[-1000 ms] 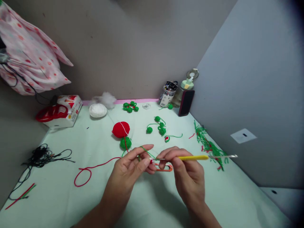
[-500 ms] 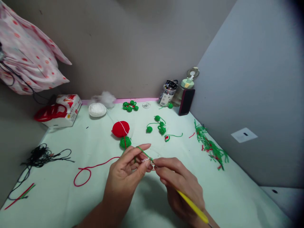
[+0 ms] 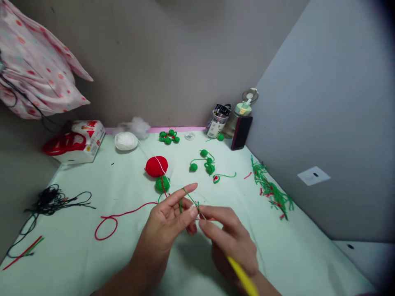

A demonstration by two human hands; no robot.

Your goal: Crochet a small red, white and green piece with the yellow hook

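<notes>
My left hand (image 3: pixel 168 220) is raised over the pale green table (image 3: pixel 77 197), its forefinger stretched out with green yarn (image 3: pixel 189 196) looped over it. Thumb and middle finger pinch a tiny crochet piece (image 3: pixel 195 208). My right hand (image 3: pixel 233 242) grips a yellow-handled crochet hook (image 3: pixel 243 277) whose metal tip meets that piece. The handle points back toward me. A red yarn strand (image 3: pixel 114 220) trails left from my hands across the table. Behind my hands lie a red yarn ball (image 3: pixel 156 166) and a green yarn ball (image 3: pixel 162 183).
Small green crocheted balls (image 3: pixel 207 162) and another cluster (image 3: pixel 168 137) lie further back. Green yarn clippings (image 3: pixel 271 191) line the right wall. A white yarn ball (image 3: pixel 126 141), a tissue pack (image 3: pixel 80 142), a jar (image 3: pixel 217 121), a bottle and phone (image 3: pixel 241 131) stand at the back. Black cord (image 3: pixel 51 199) lies left.
My right hand turned the hook from pointing sideways to the right to pointing back toward me, and moved lower. The orange clip seen under my hands is now hidden. Left hand barely moved.
</notes>
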